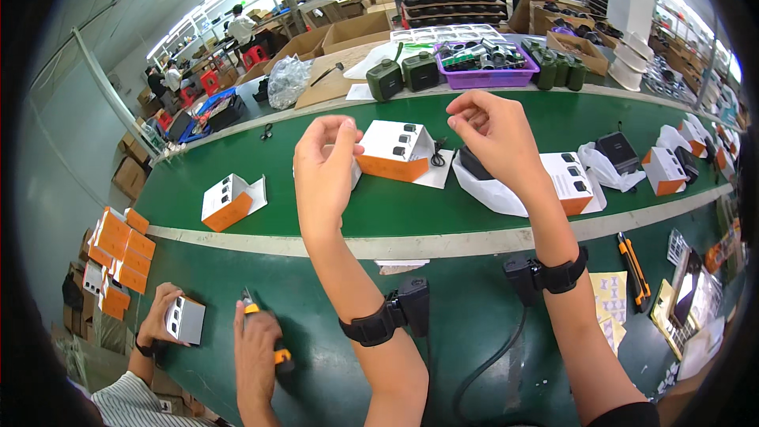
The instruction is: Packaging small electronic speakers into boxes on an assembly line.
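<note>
Centrally, both hands hover raised over the green desk (pixel 443 221): left hand (pixel 324 170) and right hand (pixel 494 130) each show a pinched-together grip, nearest an orange-and-white box (pixel 395 152) at mid-frame.

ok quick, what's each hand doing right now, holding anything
left hand: raised, fingers curled, nothing clearly held; cannot be told.
right hand: raised, fingertips pinched together; any held item is too small to see.
</note>
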The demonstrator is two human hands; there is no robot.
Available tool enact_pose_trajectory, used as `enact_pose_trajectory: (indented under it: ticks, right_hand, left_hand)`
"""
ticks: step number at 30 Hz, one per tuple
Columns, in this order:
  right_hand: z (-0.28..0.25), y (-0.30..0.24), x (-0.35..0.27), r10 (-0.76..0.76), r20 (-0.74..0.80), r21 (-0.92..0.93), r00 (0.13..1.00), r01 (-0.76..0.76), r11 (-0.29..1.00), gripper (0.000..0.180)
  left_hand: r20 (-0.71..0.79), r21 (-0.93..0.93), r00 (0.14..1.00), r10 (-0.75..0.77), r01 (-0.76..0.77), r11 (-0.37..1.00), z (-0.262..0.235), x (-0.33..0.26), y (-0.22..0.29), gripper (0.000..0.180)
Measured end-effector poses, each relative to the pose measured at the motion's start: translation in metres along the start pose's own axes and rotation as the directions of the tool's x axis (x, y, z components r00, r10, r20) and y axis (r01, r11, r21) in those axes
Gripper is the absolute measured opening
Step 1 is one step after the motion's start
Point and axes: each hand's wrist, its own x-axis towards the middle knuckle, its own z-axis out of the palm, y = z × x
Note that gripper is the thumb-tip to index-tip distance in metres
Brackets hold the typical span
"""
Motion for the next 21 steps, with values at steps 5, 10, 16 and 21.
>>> enact_pose_trajectory:
  ticks: [5,10,16,21]
  right_hand:
    - [0.000,-0.002,-0.004,0.017,0.070,-0.073,0.997,-0.012,0.997,0.013]
    - [0.004,-0.004,-0.004,0.002,0.077,-0.083,0.997,0.004,0.997,0.014]
    - [0.006,-0.004,-0.006,0.001,0.110,-0.065,0.994,0.006,0.998,0.014]
    - [0.003,0.000,-0.006,0.002,0.102,-0.048,0.995,0.003,0.999,0.015]
  left_hand:
    - [-0.197,0.614,0.979,-0.056,0.168,0.771,0.007,0.012,-0.064,0.039]
    - [-0.316,0.680,0.910,-0.270,0.416,0.604,0.021,0.009,-0.115,0.047]
    - [-0.267,0.629,0.935,-0.234,0.353,0.693,0.028,0.018,-0.168,0.037]
    - [-0.017,-0.377,0.982,-0.190,0.169,0.910,0.029,0.026,-0.136,0.021]
